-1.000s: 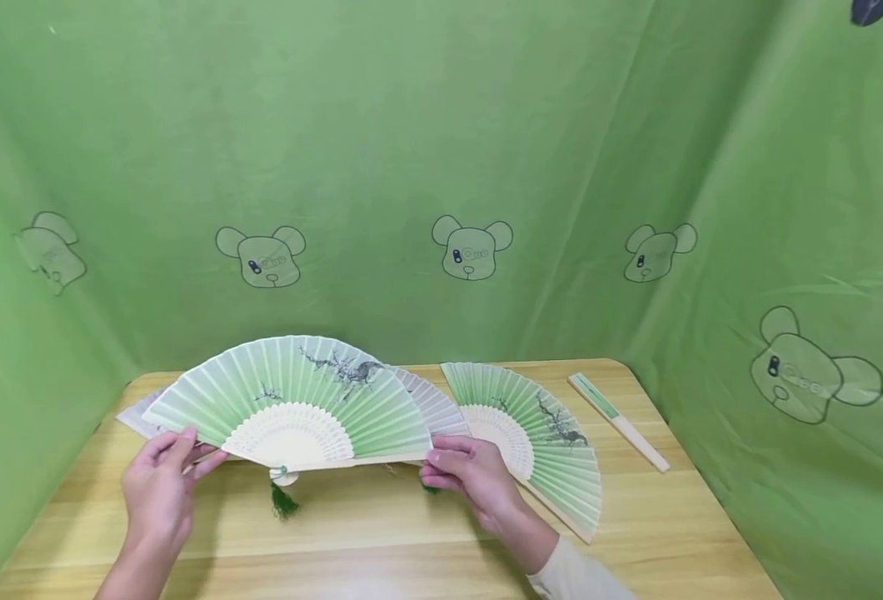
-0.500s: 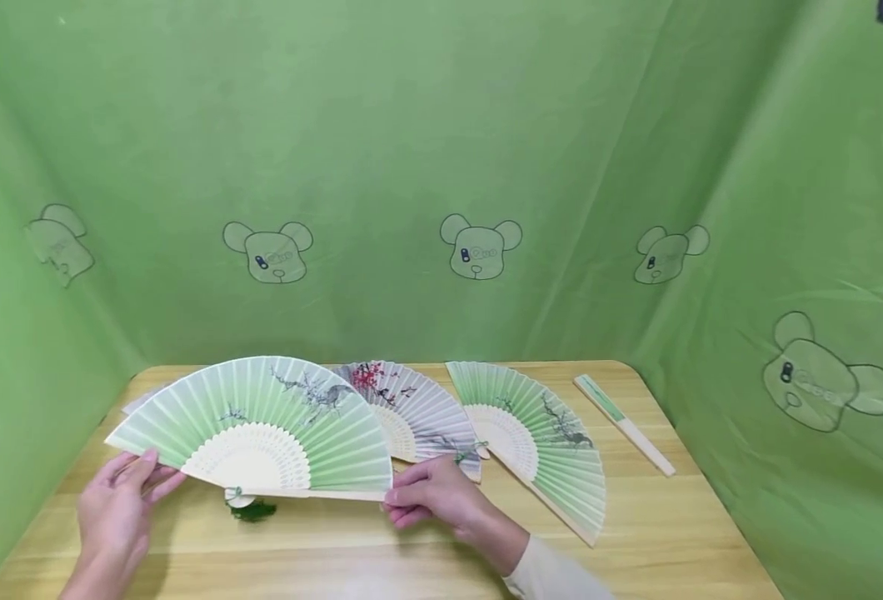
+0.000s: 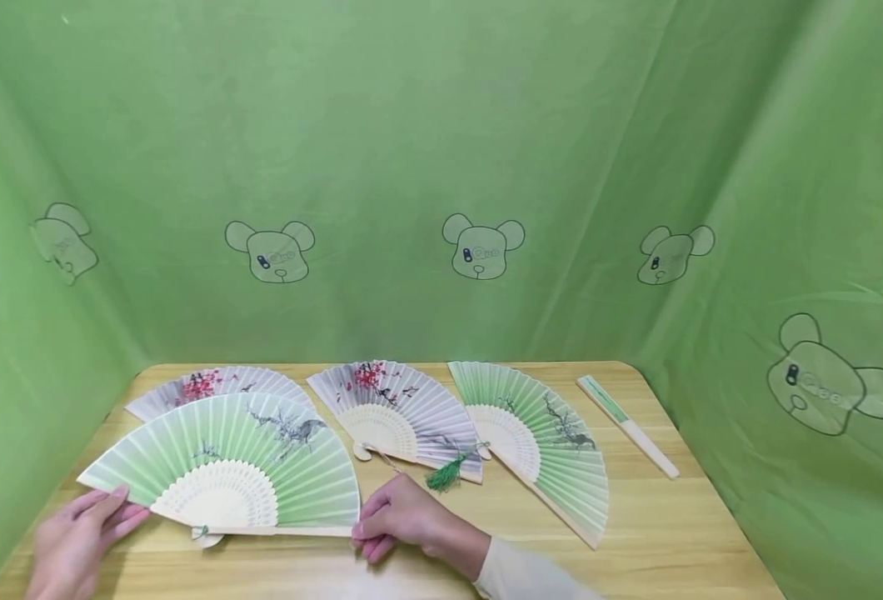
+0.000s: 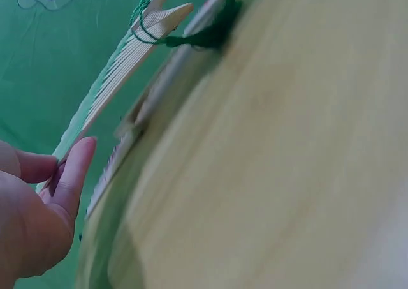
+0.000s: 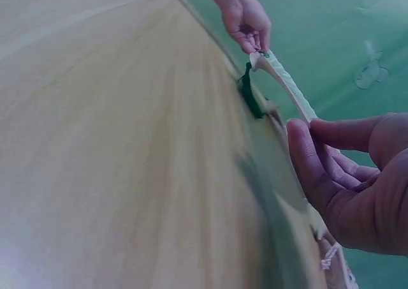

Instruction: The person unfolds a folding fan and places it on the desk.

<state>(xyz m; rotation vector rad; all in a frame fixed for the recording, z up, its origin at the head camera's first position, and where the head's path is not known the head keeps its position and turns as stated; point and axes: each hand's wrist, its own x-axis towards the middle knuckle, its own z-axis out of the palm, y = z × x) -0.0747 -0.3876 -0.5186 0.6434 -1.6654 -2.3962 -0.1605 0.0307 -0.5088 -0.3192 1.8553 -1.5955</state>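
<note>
A spread green folding fan (image 3: pixel 314 467) with a dark branch print is held between both hands at the table's front left. My left hand (image 3: pixel 82 533) pinches its left end between thumb and fingers. At the other end, my right hand (image 3: pixel 407 521) pinches the tip of the outer rib. In the left wrist view the fan's ribs (image 4: pixel 115 78) are seen edge-on, raised off the tabletop, and a dark green tassel (image 4: pixel 213 34) hangs from the pivot. The head view hides that tassel. My right hand (image 5: pixel 357 187) shows closely in the right wrist view.
Behind the held fan lies a grey fan (image 3: pixel 254 379) with red blossoms, partly covered. A similar grey fan (image 3: pixel 441 417) lies mid-table with a green tassel (image 3: pixel 447 473) across it. Farther right are another green fan (image 3: pixel 572 467) and a folded fan (image 3: pixel 629 427). Green cloth walls (image 3: pixel 381 125) surround the table.
Both hands have carried the green fan left, lower and closer to the front. The two grey fans behind it have come into fuller view.
</note>
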